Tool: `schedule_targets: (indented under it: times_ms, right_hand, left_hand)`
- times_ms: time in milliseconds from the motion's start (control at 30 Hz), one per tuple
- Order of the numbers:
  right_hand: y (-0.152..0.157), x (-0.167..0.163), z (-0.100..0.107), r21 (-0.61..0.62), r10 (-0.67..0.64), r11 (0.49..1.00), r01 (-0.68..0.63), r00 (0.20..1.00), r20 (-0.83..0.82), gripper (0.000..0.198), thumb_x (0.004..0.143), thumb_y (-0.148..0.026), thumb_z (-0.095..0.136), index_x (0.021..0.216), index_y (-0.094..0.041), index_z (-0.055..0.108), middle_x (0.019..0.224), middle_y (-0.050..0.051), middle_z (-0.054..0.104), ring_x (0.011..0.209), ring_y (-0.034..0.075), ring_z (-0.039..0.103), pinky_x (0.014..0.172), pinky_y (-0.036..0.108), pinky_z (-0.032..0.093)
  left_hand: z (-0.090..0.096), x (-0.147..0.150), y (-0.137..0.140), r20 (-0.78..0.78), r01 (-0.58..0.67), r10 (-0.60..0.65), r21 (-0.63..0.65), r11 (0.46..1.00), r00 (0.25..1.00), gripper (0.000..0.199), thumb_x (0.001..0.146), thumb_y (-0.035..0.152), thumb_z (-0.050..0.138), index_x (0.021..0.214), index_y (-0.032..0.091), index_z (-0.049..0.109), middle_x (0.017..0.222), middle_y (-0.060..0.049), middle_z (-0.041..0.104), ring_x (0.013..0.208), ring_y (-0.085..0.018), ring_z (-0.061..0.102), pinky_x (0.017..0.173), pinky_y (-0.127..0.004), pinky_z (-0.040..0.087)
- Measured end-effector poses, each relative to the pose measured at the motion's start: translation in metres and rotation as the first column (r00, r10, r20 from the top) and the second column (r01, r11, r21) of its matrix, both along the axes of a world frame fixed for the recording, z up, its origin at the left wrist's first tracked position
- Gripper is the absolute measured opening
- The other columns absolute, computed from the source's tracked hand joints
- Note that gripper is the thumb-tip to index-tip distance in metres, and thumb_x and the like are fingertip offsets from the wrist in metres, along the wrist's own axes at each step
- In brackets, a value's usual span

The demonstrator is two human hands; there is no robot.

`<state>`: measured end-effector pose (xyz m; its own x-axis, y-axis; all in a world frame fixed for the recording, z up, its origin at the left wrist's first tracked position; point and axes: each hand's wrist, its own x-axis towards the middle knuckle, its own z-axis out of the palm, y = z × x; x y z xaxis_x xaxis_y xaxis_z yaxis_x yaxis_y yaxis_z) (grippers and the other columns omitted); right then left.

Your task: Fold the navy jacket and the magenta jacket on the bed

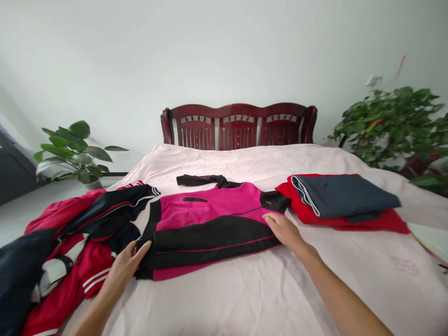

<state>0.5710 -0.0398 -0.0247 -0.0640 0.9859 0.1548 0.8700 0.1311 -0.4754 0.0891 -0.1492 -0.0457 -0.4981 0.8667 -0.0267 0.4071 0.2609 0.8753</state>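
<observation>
A magenta and black jacket (206,205) lies flat across the bed, its black collar at the right and its hem at the left. The near sleeve is laid lengthwise over the body, while the far sleeve sticks out bent toward the headboard. My left hand (135,256) grips the black cuff end of the near sleeve, thumb on top. At the shoulder just below the collar, my right hand (283,229) is closed on the jacket's fabric; its fingertips are partly hidden.
Rumpled red and navy clothes (94,219) are heaped at the left. Folded red and dark grey garments (346,196) are stacked at the right. The pink bedsheet (224,303) runs back to a dark wooden headboard (238,126). Leafy plants (392,126) stand beyond both sides of the bed.
</observation>
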Motion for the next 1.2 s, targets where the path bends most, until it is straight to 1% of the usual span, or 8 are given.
schedule_targets:
  times_ms: [233, 400, 533, 633, 800, 900, 1033, 1200]
  right_hand:
    - [0.008, -0.054, -0.026, -0.032, 0.019, 0.999, -0.009, 0.948, 0.318, 0.039, 0.098, -0.048, 0.038, 0.098, -0.022, 0.068, 0.092, 0.008, 0.075, 0.088, 0.024, 0.069, 0.068, 0.03, 0.042]
    - [0.005, -0.041, -0.041, 0.047, -0.119, 0.993, 0.11, 0.944, 0.307, 0.028, 0.097, -0.042, 0.044, 0.095, -0.025, 0.066, 0.088, 0.003, 0.073, 0.083, 0.022, 0.067, 0.065, 0.03, 0.04]
    - [-0.001, -0.052, -0.031, 0.228, -0.083, 0.974, 0.008, 0.943, 0.322, 0.026, 0.096, -0.028, 0.045, 0.106, -0.021, 0.067, 0.107, 0.008, 0.07, 0.101, 0.024, 0.062, 0.085, 0.034, 0.044]
    - [-0.017, -0.081, -0.026, 0.328, 0.04, 0.934, -0.139, 0.956, 0.292, 0.039, 0.097, -0.028, 0.045, 0.133, -0.019, 0.057, 0.133, 0.011, 0.06, 0.122, 0.024, 0.053, 0.104, 0.038, 0.038]
    - [-0.031, -0.094, -0.048, 0.218, 0.342, 0.871, -0.44, 0.862, 0.374, 0.052, 0.1, -0.044, 0.04, 0.148, -0.026, 0.042, 0.153, 0.005, 0.043, 0.144, 0.023, 0.031, 0.119, 0.044, 0.02]
    - [-0.023, -0.062, -0.062, 0.135, 0.24, 0.939, -0.315, 0.886, 0.396, 0.055, 0.1, -0.045, 0.038, 0.15, -0.023, 0.039, 0.154, 0.008, 0.042, 0.143, 0.026, 0.033, 0.117, 0.048, 0.021]
    - [-0.013, -0.01, -0.064, 0.185, -0.079, 0.983, -0.002, 0.9, 0.43, 0.049, 0.1, -0.04, 0.038, 0.14, -0.017, 0.052, 0.148, 0.012, 0.049, 0.14, 0.029, 0.037, 0.115, 0.048, 0.024]
    - [-0.009, 0.024, -0.049, 0.157, -0.509, 0.86, 0.485, 0.807, 0.299, 0.06, 0.096, -0.047, 0.043, 0.141, -0.008, 0.044, 0.137, 0.023, 0.054, 0.122, 0.035, 0.052, 0.094, 0.044, 0.044]
  left_hand:
    - [-0.019, -0.014, 0.004, -0.469, -0.065, -0.016, -0.156, 0.986, 0.883, 0.046, 0.083, 0.063, 0.047, 0.095, 0.021, 0.06, 0.08, -0.009, 0.072, 0.081, -0.032, 0.071, 0.061, -0.032, 0.048]
    - [-0.026, -0.022, -0.012, -0.465, -0.01, -0.139, -0.303, 0.953, 0.874, 0.046, 0.089, 0.057, 0.041, 0.109, 0.02, 0.059, 0.092, -0.01, 0.073, 0.09, -0.031, 0.071, 0.068, -0.032, 0.051]
    - [-0.001, -0.002, -0.014, -0.737, -0.061, -0.053, -0.127, 0.99, 0.673, 0.052, 0.094, 0.052, 0.035, 0.132, 0.02, 0.05, 0.123, -0.014, 0.065, 0.108, -0.033, 0.065, 0.083, -0.042, 0.051]
    - [0.006, 0.033, -0.004, -0.829, 0.185, -0.05, 0.066, 0.98, 0.557, 0.049, 0.097, 0.044, 0.034, 0.138, 0.021, 0.049, 0.138, -0.012, 0.057, 0.126, -0.029, 0.055, 0.104, -0.044, 0.043]
    - [-0.031, 0.076, 0.004, -0.879, 0.629, -0.364, -0.098, 0.771, 0.309, 0.057, 0.09, 0.05, 0.054, 0.143, 0.028, 0.049, 0.144, -0.006, 0.056, 0.135, -0.029, 0.048, 0.113, -0.048, 0.035]
    - [-0.051, 0.074, -0.001, -0.913, 0.651, -0.36, -0.155, 0.743, 0.193, 0.069, 0.085, 0.044, 0.061, 0.149, 0.028, 0.04, 0.152, -0.006, 0.046, 0.139, -0.033, 0.042, 0.114, -0.053, 0.032]
    - [-0.054, 0.059, -0.008, -0.931, 0.635, -0.328, -0.159, 0.756, 0.158, 0.08, 0.074, 0.011, 0.055, 0.15, 0.03, 0.039, 0.154, -0.002, 0.044, 0.14, -0.029, 0.043, 0.115, -0.05, 0.031]
    - [-0.053, 0.051, -0.006, -0.937, 0.626, -0.322, -0.171, 0.761, 0.135, 0.093, 0.063, -0.003, 0.044, 0.148, 0.033, 0.042, 0.152, 0.001, 0.045, 0.139, -0.026, 0.044, 0.114, -0.049, 0.034]
